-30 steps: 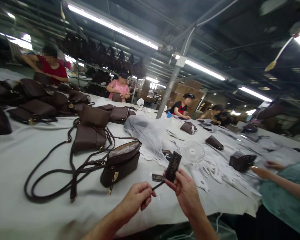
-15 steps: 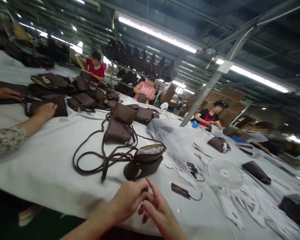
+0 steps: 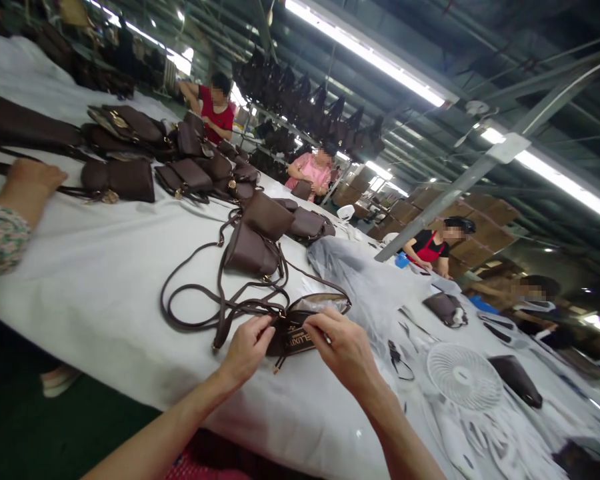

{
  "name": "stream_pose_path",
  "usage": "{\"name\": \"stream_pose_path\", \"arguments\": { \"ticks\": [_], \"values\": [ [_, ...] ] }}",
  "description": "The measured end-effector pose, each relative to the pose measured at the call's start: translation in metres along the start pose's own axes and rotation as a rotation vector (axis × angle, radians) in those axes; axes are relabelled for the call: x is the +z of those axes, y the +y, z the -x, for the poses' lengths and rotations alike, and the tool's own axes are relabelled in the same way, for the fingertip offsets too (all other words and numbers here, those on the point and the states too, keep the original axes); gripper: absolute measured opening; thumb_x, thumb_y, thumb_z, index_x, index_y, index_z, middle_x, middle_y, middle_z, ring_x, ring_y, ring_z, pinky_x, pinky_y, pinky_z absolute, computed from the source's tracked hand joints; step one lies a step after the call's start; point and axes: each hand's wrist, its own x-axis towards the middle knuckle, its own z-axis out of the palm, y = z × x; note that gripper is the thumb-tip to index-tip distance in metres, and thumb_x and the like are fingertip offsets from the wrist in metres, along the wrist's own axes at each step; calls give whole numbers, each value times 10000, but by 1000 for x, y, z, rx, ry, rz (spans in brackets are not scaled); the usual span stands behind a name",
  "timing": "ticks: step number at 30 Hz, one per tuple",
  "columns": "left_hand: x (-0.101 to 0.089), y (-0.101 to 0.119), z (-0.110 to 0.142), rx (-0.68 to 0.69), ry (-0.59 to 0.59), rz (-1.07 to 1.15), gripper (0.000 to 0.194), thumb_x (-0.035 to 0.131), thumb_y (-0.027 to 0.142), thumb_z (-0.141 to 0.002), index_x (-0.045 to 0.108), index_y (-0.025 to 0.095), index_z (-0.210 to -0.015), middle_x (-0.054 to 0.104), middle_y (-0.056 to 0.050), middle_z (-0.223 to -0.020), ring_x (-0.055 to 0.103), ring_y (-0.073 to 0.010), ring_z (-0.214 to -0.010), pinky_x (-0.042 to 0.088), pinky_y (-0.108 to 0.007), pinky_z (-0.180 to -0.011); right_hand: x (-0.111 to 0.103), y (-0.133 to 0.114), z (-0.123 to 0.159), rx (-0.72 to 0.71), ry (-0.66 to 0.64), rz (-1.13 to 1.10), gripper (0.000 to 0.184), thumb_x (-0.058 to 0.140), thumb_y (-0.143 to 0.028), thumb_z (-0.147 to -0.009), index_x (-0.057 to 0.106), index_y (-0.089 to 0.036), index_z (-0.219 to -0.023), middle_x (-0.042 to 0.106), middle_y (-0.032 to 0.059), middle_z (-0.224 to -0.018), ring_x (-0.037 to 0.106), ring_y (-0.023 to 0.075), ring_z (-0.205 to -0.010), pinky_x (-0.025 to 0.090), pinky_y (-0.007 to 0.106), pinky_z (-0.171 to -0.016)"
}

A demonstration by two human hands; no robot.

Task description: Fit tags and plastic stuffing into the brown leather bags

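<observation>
A black hang tag [image 3: 299,343] with gold lettering is stretched in front of a dark brown handbag [image 3: 313,303]. My right hand [image 3: 344,347] pinches the tag's right end. My left hand [image 3: 246,350] is closed in a pinch by the tag's other side; what sits between its fingertips is too small to make out. The handbag's top gapes, showing a tan lining and clear plastic inside. Its long brown strap [image 3: 180,320] loops over the table to the left. Just behind stands another brown bag [image 3: 253,250].
Several brown bags [image 3: 130,123] are heaped at the left back, near a co-worker's hand [image 3: 33,180]. Crumpled clear plastic [image 3: 345,267] lies behind the handbag. To the right are a white fan [image 3: 464,377], a dark cord [image 3: 400,360] and a brown pouch [image 3: 515,379].
My hands have parted and moved up to the handbag. The hang tag, flat on the table before, is now lifted in my right hand. The co-worker's hand shifted left off a bag.
</observation>
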Motion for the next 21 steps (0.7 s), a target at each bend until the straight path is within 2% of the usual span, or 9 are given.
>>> {"name": "stream_pose_path", "arguments": {
  "ticks": [4, 10, 16, 21],
  "values": [
    [6, -2, -4, 16, 18, 2, 206, 475, 241, -871, 584, 185, -706, 628, -41, -744, 582, -188, -723, 443, -291, -680, 5, -1, -17, -52, -73, 271, 254, 487, -275, -960, 650, -202, -780, 601, 7, -751, 541, 108, -621, 262, 234, -526],
    [9, -3, -10, -1, 20, 97, 136, 483, 210, -868, 610, 181, -828, 657, -39, -819, 590, -178, -756, 451, -284, -724, 5, -11, -34, -58, -218, 464, 210, 506, -251, -958, 631, -209, -795, 618, -1, -783, 552, 105, -595, 160, 278, -486],
    [10, -2, -11, -37, 17, 144, 157, 486, 228, -871, 630, 170, -890, 661, -46, -834, 602, -182, -774, 456, -285, -734, 0, -21, -45, -56, -325, 534, 191, 468, -200, -965, 627, -197, -859, 639, 21, -845, 588, 119, -620, 165, 288, -490],
    [10, -1, -14, -44, 28, 149, 176, 477, 242, -876, 637, 169, -874, 670, -47, -821, 608, -184, -766, 459, -290, -733, -4, -31, -55, -71, -407, 570, 190, 462, -180, -959, 635, -190, -880, 638, 46, -870, 621, 139, -678, 235, 284, -499]
  ]
}}
